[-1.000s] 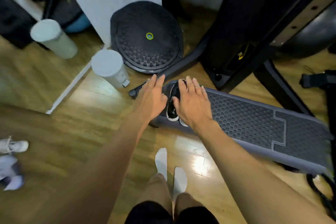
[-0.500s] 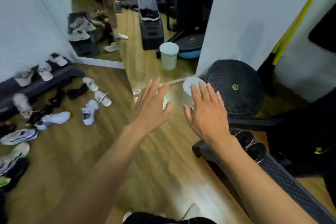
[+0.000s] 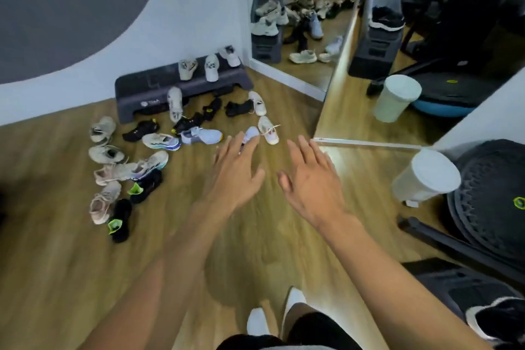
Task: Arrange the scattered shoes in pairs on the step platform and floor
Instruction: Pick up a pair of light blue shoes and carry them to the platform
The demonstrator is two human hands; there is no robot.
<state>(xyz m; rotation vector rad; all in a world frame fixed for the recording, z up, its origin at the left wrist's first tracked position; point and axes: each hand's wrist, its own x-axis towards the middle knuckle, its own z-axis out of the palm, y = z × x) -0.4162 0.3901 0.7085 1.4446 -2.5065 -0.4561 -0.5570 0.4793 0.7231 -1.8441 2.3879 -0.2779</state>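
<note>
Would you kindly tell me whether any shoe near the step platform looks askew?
Yes: one pale shoe leans propped against the front of the step platform, neither flat on top nor flat on the floor.

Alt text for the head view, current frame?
Two open, empty hands, left hand and right hand, stretch out over a wood floor toward scattered shoes. Behind the shoes, a dark step platform against the wall carries three pale shoes; a wall mirror stands to its right.

About twenty shoes [image 3: 202, 135], one bin [image 3: 425, 177]
</note>
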